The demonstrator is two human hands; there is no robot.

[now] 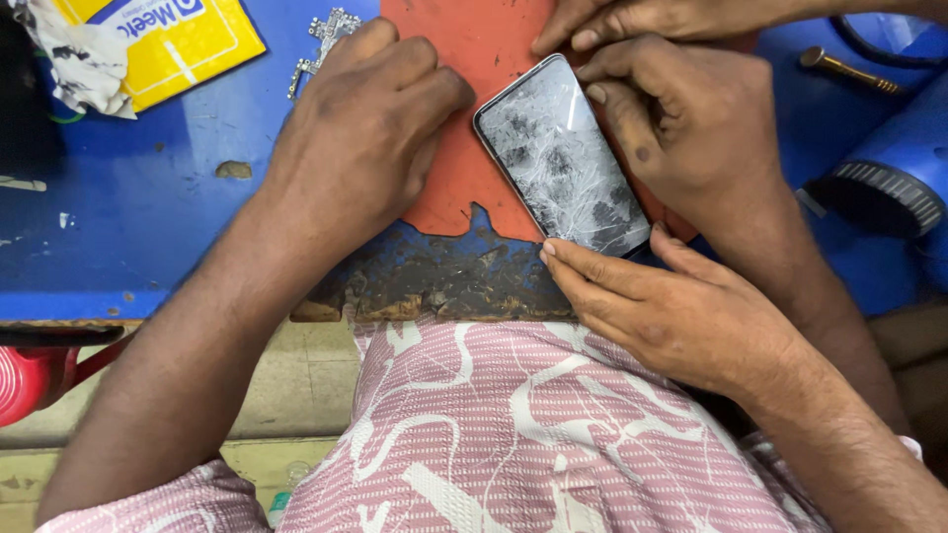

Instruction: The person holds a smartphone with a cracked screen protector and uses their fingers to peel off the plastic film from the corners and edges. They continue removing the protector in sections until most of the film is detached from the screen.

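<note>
A phone (558, 153) with a badly cracked screen lies face up and tilted on a red mat (464, 188). My right hand (671, 316) comes in from the lower right; its index finger and thumb grip the phone's near end. My left hand (365, 128) rests knuckles up on the mat, fingers curled, against the phone's left edge. Another person's hand (691, 128) presses along the phone's right edge. A further hand (632, 15) touches the mat at the top.
The blue bench (148, 197) has a worn, chipped front edge. A yellow box (168, 39) and a dirty rag (79, 59) lie at the back left, with a small metal part (326, 35) nearby. A blue heat gun (889, 178) sits at the right.
</note>
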